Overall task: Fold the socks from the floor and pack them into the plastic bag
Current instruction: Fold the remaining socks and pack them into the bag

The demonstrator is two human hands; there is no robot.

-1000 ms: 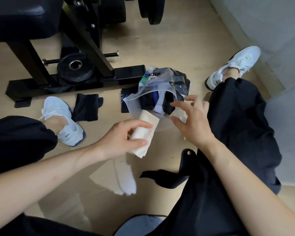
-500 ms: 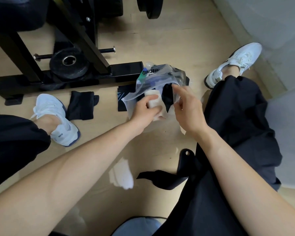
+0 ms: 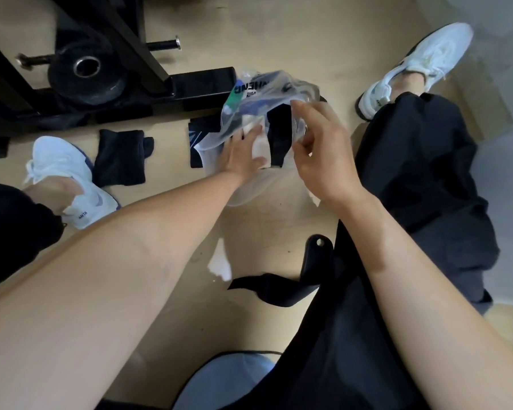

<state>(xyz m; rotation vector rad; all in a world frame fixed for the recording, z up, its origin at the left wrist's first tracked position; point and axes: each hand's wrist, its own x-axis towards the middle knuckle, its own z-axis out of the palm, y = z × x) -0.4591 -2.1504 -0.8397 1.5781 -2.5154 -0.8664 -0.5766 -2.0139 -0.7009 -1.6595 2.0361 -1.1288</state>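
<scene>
- Nearest to you, a grey-blue rounded surface point(image 3: 228, 380) sits at the bottom edge, and your black trousers point(image 3: 412, 202) cover the right leg.
- Just ahead, on the wooden floor point(image 3: 279, 226), a loose black sock point(image 3: 267, 290) lies flat with one end against the trousers. A loose white sock point(image 3: 219, 266) lies near it, partly hidden behind your left forearm.
- Further out, your left hand point(image 3: 240, 156) reaches into the mouth of the plastic bag point(image 3: 267, 84). It pinches the folded white sock point(image 3: 261, 149), with the fingers laid along the top and the thumb beneath. The sock sits partway inside the bag's mouth.
- Your right hand point(image 3: 323, 155) is just beside it with its fingers curled, gripping the bag's rim and holding it up. The index finger hooks over the top edge.
- Inside the bag, a folded black sock point(image 3: 279, 134) stands upright, touching the white one on its right side. Blue fabric shows behind it, too blurred to name.
- Under the bag's left edge lies a dark folded sock with a pale marking point(image 3: 194, 143), partly covered by the plastic.
- To the left, another folded black sock point(image 3: 120, 158) lies just beside your left shoe point(image 3: 65, 173).
- Farthest off are your right shoe point(image 3: 421, 60), the black bench frame point(image 3: 202, 84) just behind the bag, and a weight plate point(image 3: 85, 75) by the frame.
</scene>
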